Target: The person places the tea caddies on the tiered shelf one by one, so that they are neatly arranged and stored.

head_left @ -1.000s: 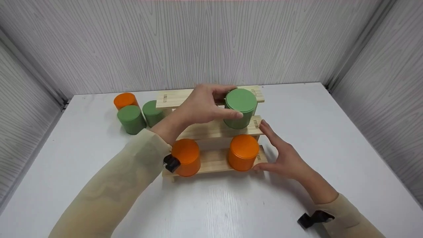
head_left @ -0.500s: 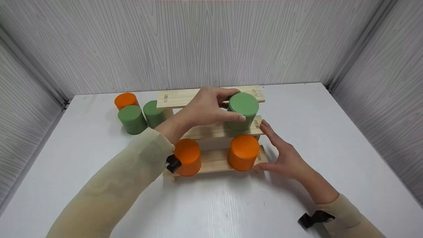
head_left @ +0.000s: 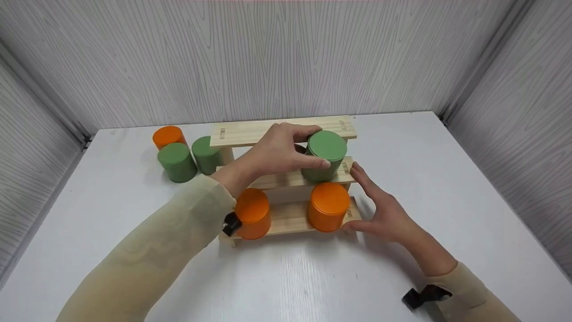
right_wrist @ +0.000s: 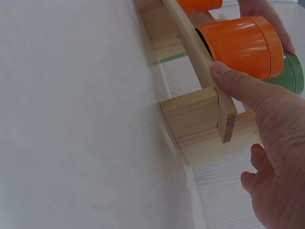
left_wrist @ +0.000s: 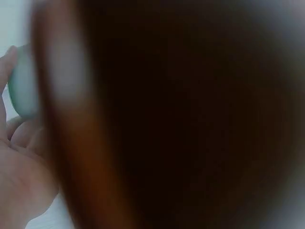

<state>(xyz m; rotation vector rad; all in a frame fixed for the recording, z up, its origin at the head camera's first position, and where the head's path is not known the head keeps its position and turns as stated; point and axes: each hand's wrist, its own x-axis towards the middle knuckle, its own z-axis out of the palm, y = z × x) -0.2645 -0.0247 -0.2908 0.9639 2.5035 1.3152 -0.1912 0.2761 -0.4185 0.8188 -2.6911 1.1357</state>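
Observation:
My left hand (head_left: pixel 283 150) grips a green lidded canister (head_left: pixel 327 146) between thumb and fingers, at the right part of the wooden rack's middle shelf (head_left: pixel 281 179). The canister leans slightly and overlaps that shelf in the head view. In the left wrist view the green canister (left_wrist: pixel 24 88) shows only at the left, the rest being hidden by a dark blur. My right hand (head_left: pixel 386 212) holds the rack's right side. Its thumb (right_wrist: pixel 238 83) presses the lower shelf's edge, beside an orange canister (right_wrist: pixel 243 47); the index finger reaches the middle shelf's end.
Two orange canisters stand on the lower shelf, one left (head_left: pixel 253 214) and one right (head_left: pixel 330 208). Left of the rack, on the white table (head_left: pixel 286 277), are an orange canister (head_left: pixel 168 135) and two green canisters (head_left: pixel 177 162). The rack's top shelf (head_left: pixel 250 132) is highest. Walls enclose the table.
My left hand has lowered the green canister a little towards the front of the middle shelf. The right hand stays in place at the rack.

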